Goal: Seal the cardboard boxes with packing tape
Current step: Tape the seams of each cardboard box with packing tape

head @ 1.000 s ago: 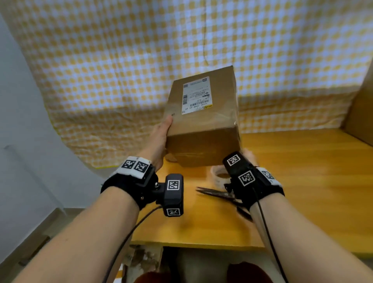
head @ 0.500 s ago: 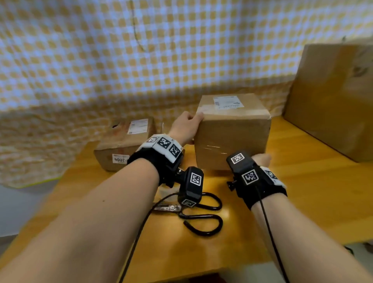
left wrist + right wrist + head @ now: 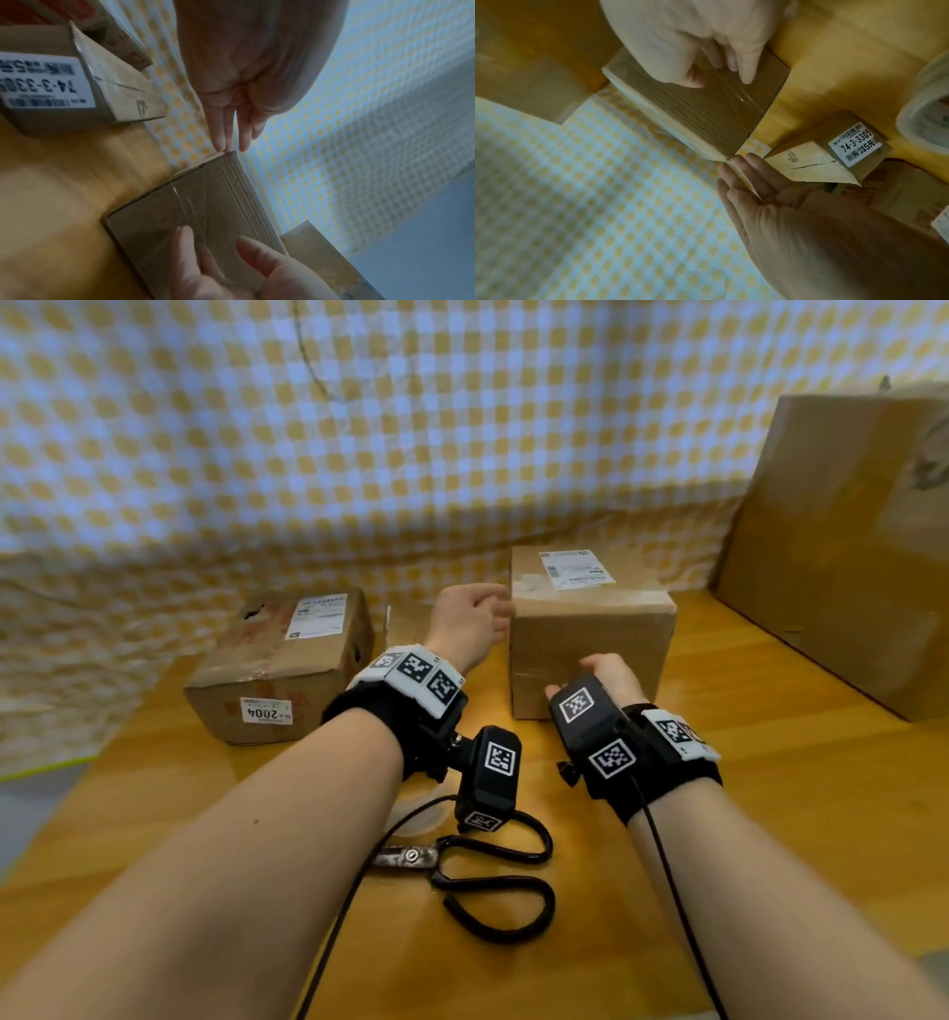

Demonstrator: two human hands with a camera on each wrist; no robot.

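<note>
At bench's back edge, box [image 3: 590,634] now set down; both hands [image 3: 470,621] [image 3: 611,672] flat against it, fingers relaxed — ready for tape.

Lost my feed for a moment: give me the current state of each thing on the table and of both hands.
Taped box: upright on the table, closed, clear tape across it.
Left hand: open, fingertips at the box's top corner.
Right hand: open, fingers on the box's near face.
Worn box: closed, lying left, untouched.
Scissors: lying shut, untouched.
Tape roll: lying on the table, unheld.
</note>
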